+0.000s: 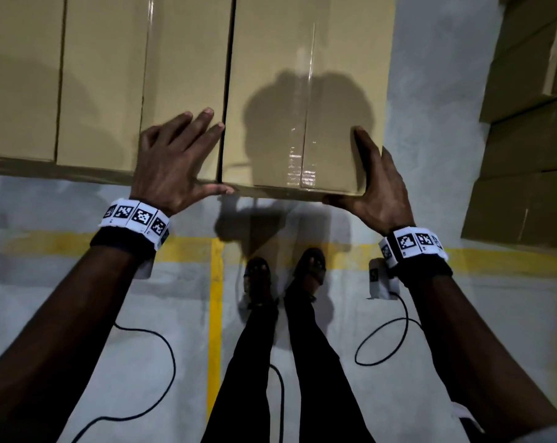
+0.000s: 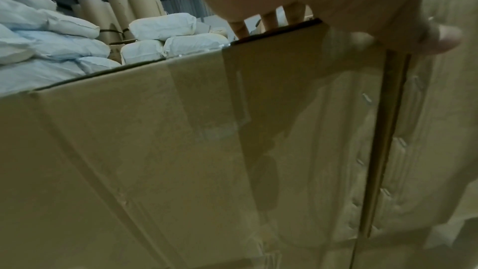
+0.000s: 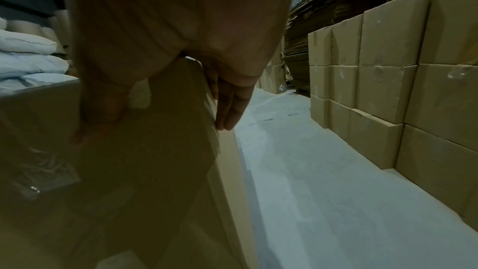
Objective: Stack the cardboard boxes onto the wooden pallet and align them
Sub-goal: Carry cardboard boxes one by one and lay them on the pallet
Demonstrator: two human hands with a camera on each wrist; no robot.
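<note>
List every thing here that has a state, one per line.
right box: taped shut, a dark gap separating it from its neighbour
neighbour box: closed
left hand: fingers spread flat on the neighbour box
right hand: open, pressed against right box's corner

right cardboard box (image 1: 306,91): tan, taped shut, level | neighbouring box (image 1: 184,75): flush on its left, narrow dark seam between

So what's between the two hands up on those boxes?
In the head view, the right-hand cardboard box's taped top, crossed by a shadow, spans from left hand to right hand; nothing else lies there.
</note>
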